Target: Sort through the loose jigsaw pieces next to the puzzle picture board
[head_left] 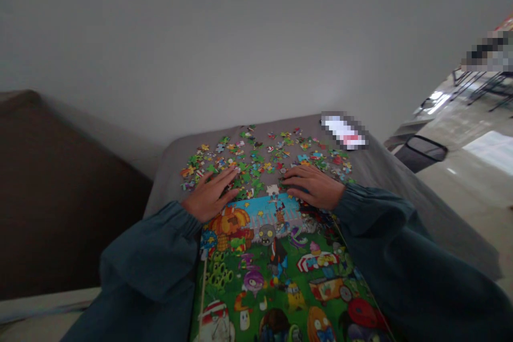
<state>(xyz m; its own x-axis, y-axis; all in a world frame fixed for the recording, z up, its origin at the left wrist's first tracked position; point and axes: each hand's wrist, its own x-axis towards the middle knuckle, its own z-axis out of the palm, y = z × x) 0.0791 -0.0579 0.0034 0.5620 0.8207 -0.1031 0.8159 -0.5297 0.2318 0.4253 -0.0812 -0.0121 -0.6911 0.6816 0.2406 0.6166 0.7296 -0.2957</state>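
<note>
A colourful jigsaw puzzle (276, 283) with cartoon plants and a zombie fills the near part of the table. Loose jigsaw pieces (256, 155) lie spread beyond its far edge. My left hand (212, 192) rests palm down near the puzzle's far left corner, fingers stretched over the loose pieces. Across from it, my right hand (315, 186) lies at the far right corner, its fingers extended and slightly bent over pieces. Neither hand shows a piece gripped in it; what lies under the palms is hidden. A pale puzzle piece (272, 189) sits between the hands, by the puzzle's far edge.
A grey cloth (385, 171) covers the table, which stands against a plain wall (240, 37). A blurred-out phone (344, 131) lies at the back right corner. To the left is a dark brown panel (68, 197). A chair (425, 149) stands on the floor at right.
</note>
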